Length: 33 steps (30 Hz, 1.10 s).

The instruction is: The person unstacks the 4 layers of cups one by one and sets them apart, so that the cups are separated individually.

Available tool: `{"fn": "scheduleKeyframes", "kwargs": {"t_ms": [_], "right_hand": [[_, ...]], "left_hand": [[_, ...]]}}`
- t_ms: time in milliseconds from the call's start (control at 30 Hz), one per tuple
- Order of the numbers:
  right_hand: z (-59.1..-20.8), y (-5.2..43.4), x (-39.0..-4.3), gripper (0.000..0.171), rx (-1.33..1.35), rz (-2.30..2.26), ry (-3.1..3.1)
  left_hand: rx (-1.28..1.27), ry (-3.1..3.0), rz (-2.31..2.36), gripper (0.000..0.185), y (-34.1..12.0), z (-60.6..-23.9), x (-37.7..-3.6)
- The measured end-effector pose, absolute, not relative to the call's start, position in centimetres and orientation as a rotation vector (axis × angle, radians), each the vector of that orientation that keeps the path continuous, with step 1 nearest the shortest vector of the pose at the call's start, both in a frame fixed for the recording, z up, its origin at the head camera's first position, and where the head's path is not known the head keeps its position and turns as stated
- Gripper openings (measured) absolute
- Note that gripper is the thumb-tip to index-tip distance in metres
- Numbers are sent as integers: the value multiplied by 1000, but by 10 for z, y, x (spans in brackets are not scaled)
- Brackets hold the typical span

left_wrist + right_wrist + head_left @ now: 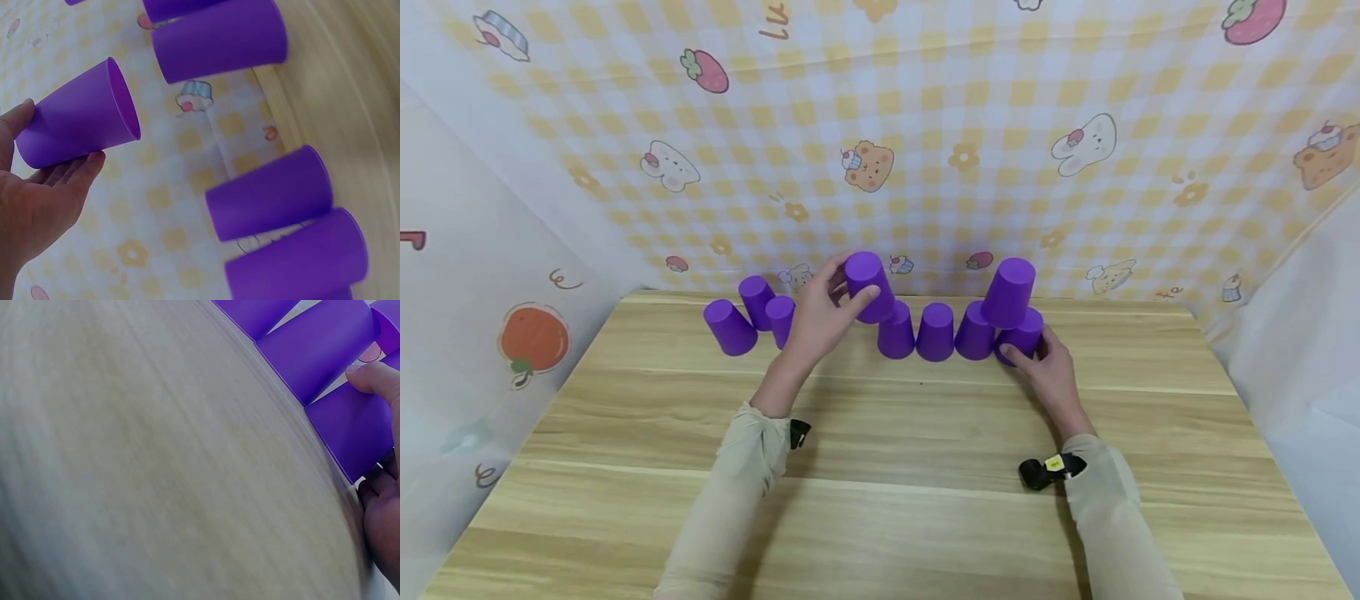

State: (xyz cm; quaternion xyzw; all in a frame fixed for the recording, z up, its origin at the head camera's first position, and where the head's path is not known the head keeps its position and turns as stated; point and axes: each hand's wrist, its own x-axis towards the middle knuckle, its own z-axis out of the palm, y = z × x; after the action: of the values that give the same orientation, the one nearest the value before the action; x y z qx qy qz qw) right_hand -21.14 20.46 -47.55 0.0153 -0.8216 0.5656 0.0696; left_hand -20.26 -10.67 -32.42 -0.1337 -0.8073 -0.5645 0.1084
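Fingers, left: the left hand (820,321) grips a purple cup (869,286) upside down and tilted, thumb on one side, fingers (75,172) along the other, lifted clear of the tabletop (880,467) near its far edge.
Fingers, right: the right hand (1051,367) pinches the end cup (1021,337) at the right of the row, thumb on its near side, the cup resting on the tabletop.
Row: three more inverted cups (935,332) stand side by side between the two hands, along the far edge.
Upper cup: one cup (1009,292) sits on top of the row's right end.
Left cluster: three cups (730,327) stand near the far left corner.
Surroundings: a checked cartoon-print cloth (925,125) hangs behind the far edge.
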Motion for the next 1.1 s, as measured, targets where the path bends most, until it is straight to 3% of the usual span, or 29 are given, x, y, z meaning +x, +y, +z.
{"fn": "scheduleKeyframes", "kwargs": {"t_ms": [567, 933, 1100], "right_hand": [[-475, 205, -212, 64, 34, 1709, -2483], [-476, 205, -214, 65, 12, 1715, -2486], [-476, 204, -213, 65, 22, 1716, -2490]], "left_hand": [[-270, -2350, -1526, 52, -161, -363, -206], [-170, -2347, -1405, 51, -184, -369, -193], [-157, -2371, -1418, 48, -186, -356, -176]]}}
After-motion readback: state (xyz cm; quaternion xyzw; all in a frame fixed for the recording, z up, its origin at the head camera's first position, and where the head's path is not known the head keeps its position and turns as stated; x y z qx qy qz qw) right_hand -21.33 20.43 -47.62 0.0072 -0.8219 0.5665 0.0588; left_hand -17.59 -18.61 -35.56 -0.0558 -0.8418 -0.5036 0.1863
